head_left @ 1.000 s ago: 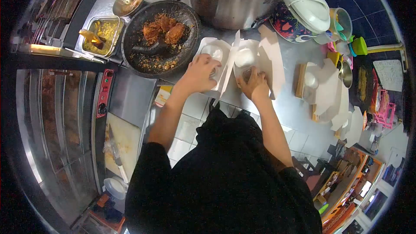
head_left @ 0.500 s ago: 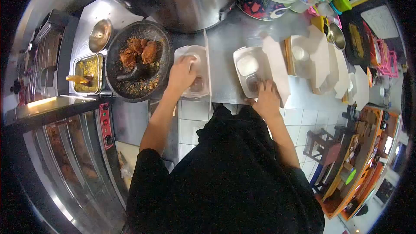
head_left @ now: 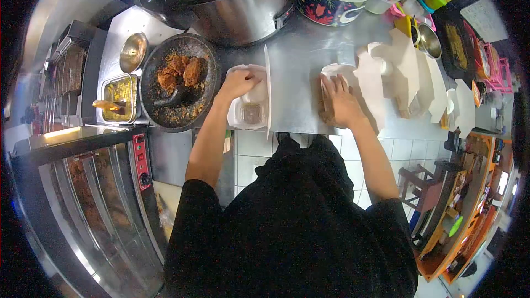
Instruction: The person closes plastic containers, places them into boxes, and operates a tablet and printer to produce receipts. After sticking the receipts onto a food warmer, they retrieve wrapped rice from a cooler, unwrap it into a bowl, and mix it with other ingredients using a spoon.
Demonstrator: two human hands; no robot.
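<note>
An open white paper food box (head_left: 263, 118) stands on the steel counter, with a small clear plastic cup (head_left: 251, 113) at its near end. My left hand (head_left: 238, 85) reaches into its far end, fingers curled together over something white that they mostly hide. A second open paper box (head_left: 369, 91) stands to the right. My right hand (head_left: 343, 102) lies over this box with its fingers stretched out and touching it, covering most of the inside. Left of my left hand is a stone mortar (head_left: 212, 96) with fried chicken pieces (head_left: 179, 72), crumbs and a dark pestle (head_left: 172, 97).
Behind the boxes stand a large steel cooker (head_left: 237, 19) and a patterned pot (head_left: 326, 3) with a white lid. More open paper boxes (head_left: 436, 85) line the right. A metal tray (head_left: 134, 99) of yellow food and a steel bowl (head_left: 134, 52) are at left, above a glass-fronted cabinet (head_left: 83, 187).
The right-hand box has slid right toward the other boxes, with my right hand now spread over it. My left hand stays in the left box, its fingers shifted slightly right.
</note>
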